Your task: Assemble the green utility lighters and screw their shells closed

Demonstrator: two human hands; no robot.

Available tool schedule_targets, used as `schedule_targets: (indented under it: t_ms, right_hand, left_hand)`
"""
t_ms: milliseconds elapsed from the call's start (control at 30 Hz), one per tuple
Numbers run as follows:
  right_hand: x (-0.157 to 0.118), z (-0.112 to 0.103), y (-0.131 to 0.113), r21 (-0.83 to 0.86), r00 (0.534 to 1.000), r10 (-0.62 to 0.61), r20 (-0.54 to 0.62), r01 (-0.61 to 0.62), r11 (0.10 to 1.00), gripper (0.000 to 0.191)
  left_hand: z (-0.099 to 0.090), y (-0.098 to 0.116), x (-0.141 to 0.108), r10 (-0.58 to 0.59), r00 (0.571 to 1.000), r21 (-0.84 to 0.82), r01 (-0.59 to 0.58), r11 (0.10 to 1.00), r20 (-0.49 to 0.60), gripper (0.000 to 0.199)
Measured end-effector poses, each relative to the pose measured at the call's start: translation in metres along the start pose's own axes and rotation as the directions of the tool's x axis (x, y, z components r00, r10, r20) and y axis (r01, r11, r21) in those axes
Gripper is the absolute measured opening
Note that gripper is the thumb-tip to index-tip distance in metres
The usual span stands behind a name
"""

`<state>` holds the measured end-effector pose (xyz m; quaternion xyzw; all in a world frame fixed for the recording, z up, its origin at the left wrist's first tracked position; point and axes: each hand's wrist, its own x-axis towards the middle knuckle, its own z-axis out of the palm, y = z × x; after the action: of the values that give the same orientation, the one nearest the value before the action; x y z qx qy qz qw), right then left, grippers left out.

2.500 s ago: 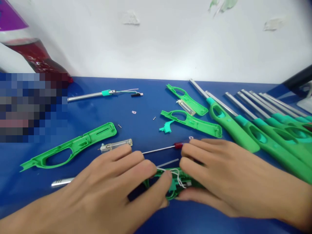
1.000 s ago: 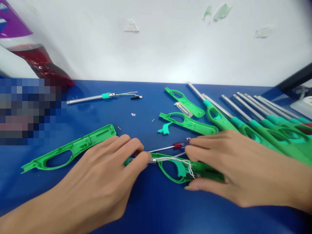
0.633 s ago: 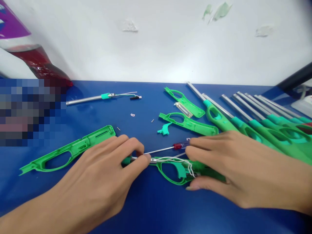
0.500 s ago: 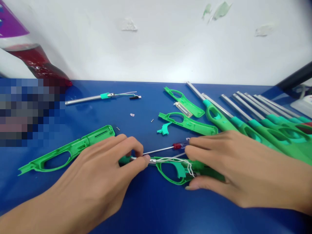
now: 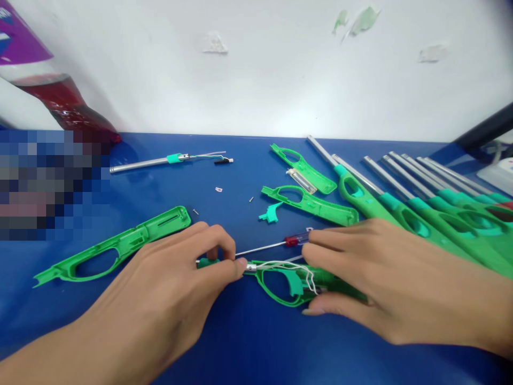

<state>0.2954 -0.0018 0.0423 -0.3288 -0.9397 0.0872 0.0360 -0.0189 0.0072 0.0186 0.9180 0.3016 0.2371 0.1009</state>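
My left hand pinches a metal tube with a teal collar near its end. White wires run from the tube over a green handle half with a teal trigger in it. My right hand is closed round the far part of that handle half, thumb on the near side, fingers on the far side. Just behind lies a screwdriver with a red and clear handle, its shaft pointing left. Left of my left hand rests an empty green handle half.
A detached tube with wires lies at the back left, near small screws. Two green shells and a loose teal trigger lie centre right. Several assembled lighters line the right. A bottle stands back left.
Both hands keep their holds, with only slight movement at the tube and handle half. The view has shifted very slightly.
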Motion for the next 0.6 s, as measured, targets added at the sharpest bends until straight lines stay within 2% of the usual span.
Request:
schedule_targets:
  t_ms: [133,267,367,467,533,600]
  right_hand:
    - [0.003,0.001,-0.002,-0.009,1.000,-0.008,-0.009,0.008,1.000,0.033]
    - [0.007,0.004,-0.007,-0.053,0.996,-0.040,-0.086,0.036,0.998,0.030]
    - [0.010,0.007,-0.010,-0.100,0.986,-0.055,-0.157,0.039,0.994,0.040]
    - [0.012,0.008,-0.009,-0.121,0.980,-0.084,-0.179,0.063,0.991,0.045]
    - [0.011,0.008,-0.009,-0.116,0.976,-0.096,-0.194,0.074,0.990,0.043]
    - [0.009,0.010,-0.008,-0.128,0.971,-0.087,-0.222,0.059,0.990,0.034]
  left_hand:
    - [0.000,0.004,-0.002,0.020,1.000,0.046,-0.020,0.999,0.001,0.032]
    - [0.002,0.008,-0.001,0.015,0.999,0.120,-0.008,0.993,-0.052,0.015]
    - [0.005,0.006,-0.002,0.048,0.997,0.203,-0.034,0.979,-0.064,0.018]
    - [0.007,0.004,-0.005,0.009,0.999,0.175,-0.002,0.985,-0.039,0.018]
    - [0.008,0.004,-0.007,-0.013,1.000,0.151,0.017,0.988,-0.027,0.016]
    - [0.008,0.005,-0.009,-0.030,1.000,0.148,0.030,0.989,-0.005,0.023]
